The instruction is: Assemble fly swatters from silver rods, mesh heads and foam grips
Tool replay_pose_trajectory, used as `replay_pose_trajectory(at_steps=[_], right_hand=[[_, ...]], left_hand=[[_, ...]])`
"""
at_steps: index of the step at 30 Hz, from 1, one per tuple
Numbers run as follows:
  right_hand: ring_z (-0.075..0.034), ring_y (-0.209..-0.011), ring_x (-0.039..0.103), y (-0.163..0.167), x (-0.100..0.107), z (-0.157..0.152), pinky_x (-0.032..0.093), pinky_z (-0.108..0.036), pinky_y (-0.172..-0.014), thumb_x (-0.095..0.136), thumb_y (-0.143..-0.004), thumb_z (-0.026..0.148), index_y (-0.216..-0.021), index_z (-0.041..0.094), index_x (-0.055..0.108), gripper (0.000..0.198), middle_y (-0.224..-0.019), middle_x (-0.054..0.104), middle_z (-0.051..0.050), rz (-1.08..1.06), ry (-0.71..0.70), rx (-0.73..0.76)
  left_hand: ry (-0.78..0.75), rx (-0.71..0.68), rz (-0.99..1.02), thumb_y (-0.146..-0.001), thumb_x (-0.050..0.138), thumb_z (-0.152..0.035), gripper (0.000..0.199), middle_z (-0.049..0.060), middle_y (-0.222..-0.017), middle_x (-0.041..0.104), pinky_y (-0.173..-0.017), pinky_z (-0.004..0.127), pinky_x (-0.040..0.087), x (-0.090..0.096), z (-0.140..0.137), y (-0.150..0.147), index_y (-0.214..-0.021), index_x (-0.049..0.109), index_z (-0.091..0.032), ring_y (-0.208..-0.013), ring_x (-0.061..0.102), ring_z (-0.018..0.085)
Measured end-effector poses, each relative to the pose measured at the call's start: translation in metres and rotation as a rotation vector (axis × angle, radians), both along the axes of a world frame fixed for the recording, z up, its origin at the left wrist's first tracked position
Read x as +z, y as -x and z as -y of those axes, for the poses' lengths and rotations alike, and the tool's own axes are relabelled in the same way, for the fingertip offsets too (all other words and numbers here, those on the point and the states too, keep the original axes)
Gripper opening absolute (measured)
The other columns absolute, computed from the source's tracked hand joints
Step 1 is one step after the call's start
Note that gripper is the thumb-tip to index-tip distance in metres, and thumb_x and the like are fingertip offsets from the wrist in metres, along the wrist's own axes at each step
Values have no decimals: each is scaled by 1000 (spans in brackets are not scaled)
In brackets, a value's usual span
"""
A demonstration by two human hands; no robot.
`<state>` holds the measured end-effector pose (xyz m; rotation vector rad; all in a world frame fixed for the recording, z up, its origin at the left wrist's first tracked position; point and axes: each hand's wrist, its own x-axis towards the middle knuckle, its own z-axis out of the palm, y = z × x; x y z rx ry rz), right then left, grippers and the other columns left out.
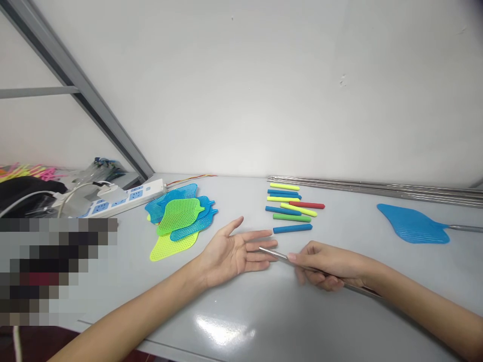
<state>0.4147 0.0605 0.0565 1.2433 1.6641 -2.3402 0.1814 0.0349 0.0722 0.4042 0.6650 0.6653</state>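
Note:
My left hand [232, 254] lies palm up over the grey table, fingers stretched out and apart, gripping nothing. In my right hand [326, 266] is a thin metal rod [273, 253], its near end passing under the wrist. The rod's tip reaches over the fingers of my left hand; whether it touches them I cannot tell. Beside my left hand is a pile of perforated fly swatter heads [179, 216] in blue, green and yellow. Beyond both hands lie several coloured plastic handles [292, 229] in blue, yellow, green and red.
A blue fly swatter [415, 223] with a metal rod lies at the right. Several long metal rods [377, 190] run along the wall. A white power strip [128, 197] with cables stands at the left, near a grey metal frame [86, 90]. The table's front edge [177, 352] shows below.

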Motion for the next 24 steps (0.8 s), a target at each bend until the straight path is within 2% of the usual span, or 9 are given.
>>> replay_pose_trajectory(at_steps=[9, 13, 16, 20, 24], right_hand=[[-2, -32, 25, -1, -2, -1, 16, -14, -29, 50, -76, 57, -74, 12, 61, 46, -43, 35, 8, -32, 14, 2], [-2, -32, 27, -1, -3, -1, 18, -14, -29, 50, -76, 56, -78, 13, 61, 44, -44, 37, 8, -38, 15, 2], [-2, -32, 29, -1, -2, 0, 19, -14, -29, 51, -75, 56, -79, 13, 61, 44, -44, 37, 8, -24, 9, -2], [-3, -31, 31, 0, -1, 1, 21, -14, -29, 51, -76, 55, -79, 13, 60, 43, -43, 39, 8, -46, -1, 6], [-3, -32, 35, -1, 2, 0, 25, -14, -30, 51, -77, 53, -80, 12, 60, 42, -45, 41, 7, -76, -20, 41]], left_hand=[[-4, -37, -22, -85, 39, -45, 55, 22, -126, 45, -93, 39, 36, -3, 1, -2, -118, 50, -1, -109, 50, 31], [-79, -22, -135, -79, 55, -18, 34, 16, -125, 49, -92, 36, 39, -6, 4, -3, -111, 56, -8, -110, 50, 28], [-127, -15, -212, -74, 59, -4, 33, 11, -124, 51, -93, 35, 41, -9, 6, -4, -106, 60, -11, -107, 53, 23], [-149, 12, -251, -76, 61, -9, 26, 11, -118, 56, -94, 34, 42, -13, 7, -5, -102, 63, -12, -98, 58, 19], [-235, 85, -324, -75, 63, -14, 24, 11, -109, 61, -93, 32, 43, -14, 8, -7, -99, 65, -12, -94, 60, 19]])
